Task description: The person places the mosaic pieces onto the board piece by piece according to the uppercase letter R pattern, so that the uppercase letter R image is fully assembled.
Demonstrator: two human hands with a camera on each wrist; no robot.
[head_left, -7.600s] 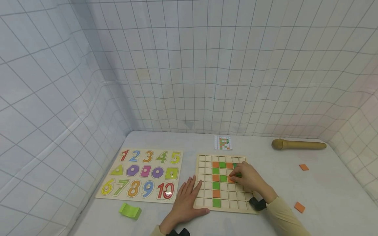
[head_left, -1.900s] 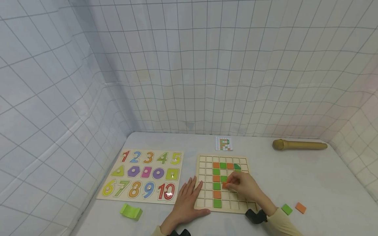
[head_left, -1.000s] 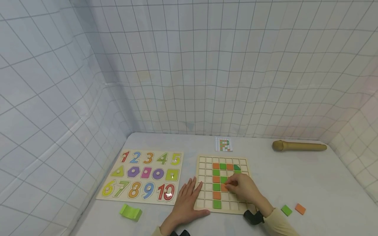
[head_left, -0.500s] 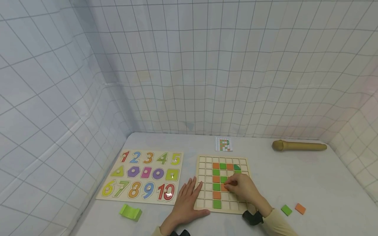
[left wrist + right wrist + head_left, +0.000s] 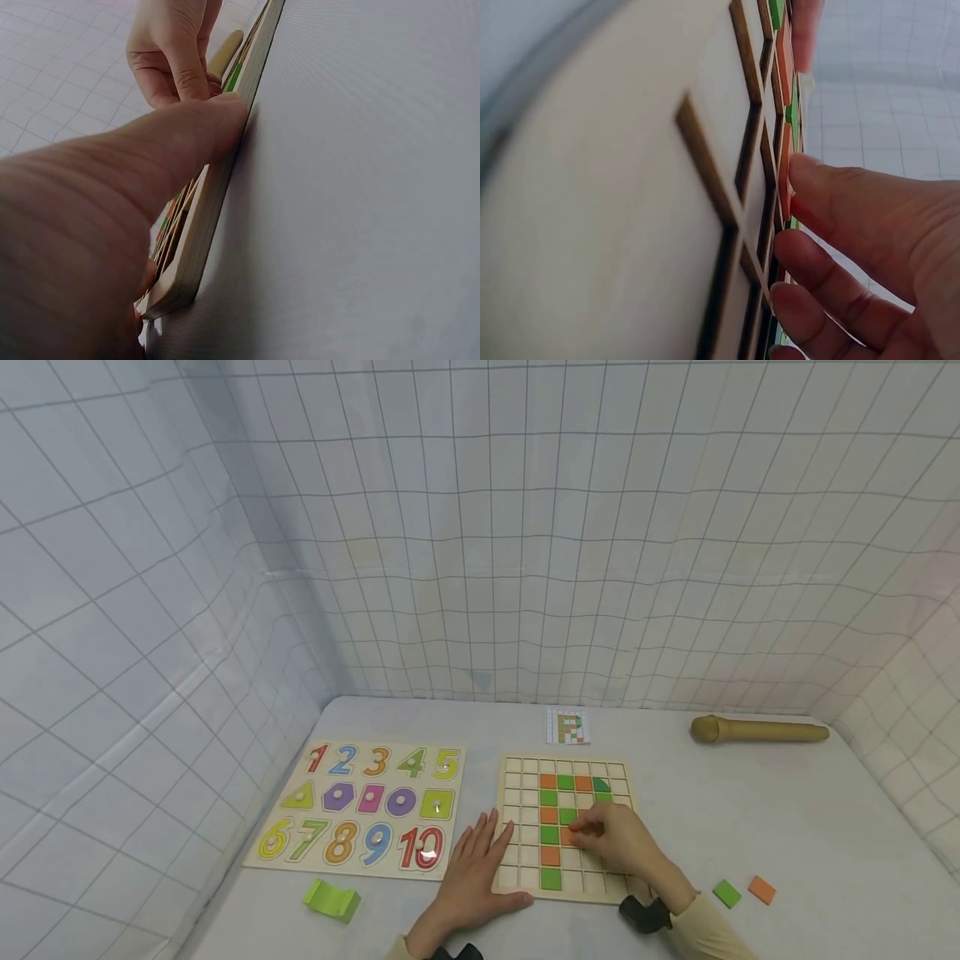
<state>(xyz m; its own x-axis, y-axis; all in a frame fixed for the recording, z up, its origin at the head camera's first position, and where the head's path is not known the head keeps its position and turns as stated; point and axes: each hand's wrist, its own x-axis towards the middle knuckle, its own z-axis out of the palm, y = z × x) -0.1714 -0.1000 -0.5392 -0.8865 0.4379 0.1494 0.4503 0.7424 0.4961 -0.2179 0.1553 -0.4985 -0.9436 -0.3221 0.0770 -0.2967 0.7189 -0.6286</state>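
In the head view a wooden grid board (image 5: pixel 510 785) bears orange and green square tiles. My left hand (image 5: pixel 472 881) lies with spread fingers over its left edge, the thumb along the front edge. My right hand (image 5: pixel 618 839) pinches an orange tile (image 5: pixel 567 836), which sits at a cell to the right of a green tile (image 5: pixel 550 835). In the right wrist view, the thumb touches that orange tile (image 5: pixel 784 176) while the other fingers curl close by the board. Some cells lie hidden beneath the right hand.
A loose green tile (image 5: pixel 727 893) and orange tile (image 5: pixel 762 890) lie right of the board. A pattern card (image 5: pixel 567 727) stands behind it, a brown stick (image 5: pixel 765 731) back right. A number puzzle (image 5: pixel 412 868) and green block (image 5: pixel 331 900) are at left.
My right hand brought an orange tile down to the cell beside the green one and has stayed there. The farther loose orange tile at right is gone from its spot. The left hand stays put.
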